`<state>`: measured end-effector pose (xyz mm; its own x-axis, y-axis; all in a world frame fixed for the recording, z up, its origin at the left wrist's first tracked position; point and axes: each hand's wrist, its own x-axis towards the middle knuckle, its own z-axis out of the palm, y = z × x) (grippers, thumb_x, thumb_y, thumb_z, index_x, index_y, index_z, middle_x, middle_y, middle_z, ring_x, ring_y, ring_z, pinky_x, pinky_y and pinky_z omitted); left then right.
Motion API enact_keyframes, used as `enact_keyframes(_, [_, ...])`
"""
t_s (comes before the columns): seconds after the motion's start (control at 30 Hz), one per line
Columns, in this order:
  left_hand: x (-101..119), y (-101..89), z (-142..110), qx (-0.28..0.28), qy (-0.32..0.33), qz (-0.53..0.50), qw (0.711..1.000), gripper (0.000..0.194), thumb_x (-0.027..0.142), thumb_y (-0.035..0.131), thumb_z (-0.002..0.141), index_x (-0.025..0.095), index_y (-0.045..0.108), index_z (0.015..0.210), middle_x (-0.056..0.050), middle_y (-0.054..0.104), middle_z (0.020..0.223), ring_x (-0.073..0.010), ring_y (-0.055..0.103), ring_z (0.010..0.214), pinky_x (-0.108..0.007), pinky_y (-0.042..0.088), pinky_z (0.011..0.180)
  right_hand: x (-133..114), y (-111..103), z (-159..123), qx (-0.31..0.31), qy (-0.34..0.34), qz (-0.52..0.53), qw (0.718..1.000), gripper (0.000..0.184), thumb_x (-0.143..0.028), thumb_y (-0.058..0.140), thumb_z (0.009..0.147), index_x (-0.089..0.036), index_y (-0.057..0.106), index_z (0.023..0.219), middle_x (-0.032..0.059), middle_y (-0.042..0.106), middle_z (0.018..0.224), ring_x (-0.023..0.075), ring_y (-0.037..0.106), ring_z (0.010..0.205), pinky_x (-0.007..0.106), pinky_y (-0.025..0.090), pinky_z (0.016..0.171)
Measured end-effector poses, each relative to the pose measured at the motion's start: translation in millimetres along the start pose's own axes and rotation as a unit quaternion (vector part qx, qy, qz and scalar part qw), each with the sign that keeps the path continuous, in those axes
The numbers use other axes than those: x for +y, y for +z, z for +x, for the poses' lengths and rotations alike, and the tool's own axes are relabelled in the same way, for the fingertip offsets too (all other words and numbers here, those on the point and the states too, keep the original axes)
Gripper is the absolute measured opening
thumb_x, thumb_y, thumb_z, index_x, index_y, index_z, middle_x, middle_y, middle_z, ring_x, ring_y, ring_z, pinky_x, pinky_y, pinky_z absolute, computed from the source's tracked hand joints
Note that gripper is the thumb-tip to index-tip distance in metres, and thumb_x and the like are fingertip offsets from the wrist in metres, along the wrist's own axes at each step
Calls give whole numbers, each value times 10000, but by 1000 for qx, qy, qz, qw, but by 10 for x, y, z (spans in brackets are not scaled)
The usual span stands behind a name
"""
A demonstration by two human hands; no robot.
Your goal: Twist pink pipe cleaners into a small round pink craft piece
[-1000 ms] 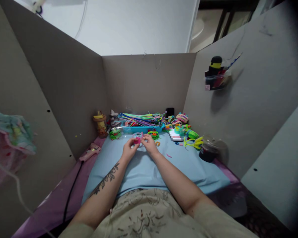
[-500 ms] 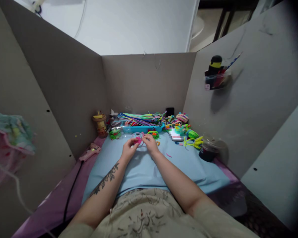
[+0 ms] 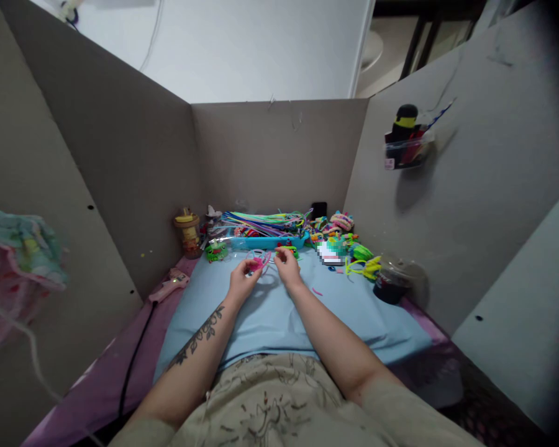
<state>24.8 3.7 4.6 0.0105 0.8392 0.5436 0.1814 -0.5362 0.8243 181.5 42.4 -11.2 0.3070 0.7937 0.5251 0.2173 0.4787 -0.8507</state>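
My left hand (image 3: 243, 277) pinches a pink pipe-cleaner piece (image 3: 259, 264) with a coiled bright-pink part and paler pink loops standing up from it. A short gap to the right, my right hand (image 3: 287, 268) hovers with bent fingers drawn together near the piece. A thin pale strand runs between the piece and the right fingertips; whether those fingers grip it is too small to make out. Behind the right hand, a green pipe-cleaner figure is partly covered.
A blue tray (image 3: 261, 243) of colourful pipe cleaners (image 3: 265, 221) spans the back. Green frog figure (image 3: 215, 251), drink cup (image 3: 189, 234) and pink glue gun (image 3: 171, 285) lie left. Yellow pipe cleaners (image 3: 370, 268) and a dark tub (image 3: 388, 288) stand right. Grey partitions enclose the table.
My right hand has moved slightly right, away from the pink piece, and its fingers have curled up. The left hand keeps its hold in nearly the same place.
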Motion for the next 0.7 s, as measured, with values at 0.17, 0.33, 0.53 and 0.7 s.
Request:
enact_keyframes(0.17, [18,-3,-34,-33,40,14,999,216,317,630,716,163,594,863,-32,640,831,-137,591,751,-265,478,719,75,-23,57,-36,17,-45,998,318,-237,518,642,-173,657,921,28,625,749,161,537,672,307,457,681])
enact_keyframes(0.33, [-3,2,-41,-49,38,14,998,227,330,629,723,161,594,872,-34,641,831,-135,588,745,-260,480,709,71,-21,75,-41,50,-25,998,232,-260,523,637,-169,662,799,35,656,722,174,575,680,307,460,668])
enact_keyframes(0.53, [-19,4,-37,-60,38,5,998,242,341,635,721,161,588,876,-30,634,816,-131,582,736,-259,474,705,54,-32,69,-63,60,-40,995,141,-243,526,616,-176,623,692,12,628,648,175,563,641,304,449,654])
enact_keyframes(0.7, [15,-14,-31,-22,43,32,998,203,319,620,734,166,580,861,-47,650,872,-147,590,772,-274,470,728,-102,-95,31,35,-9,-67,997,152,-236,467,697,-185,600,750,37,617,751,185,549,723,318,437,717])
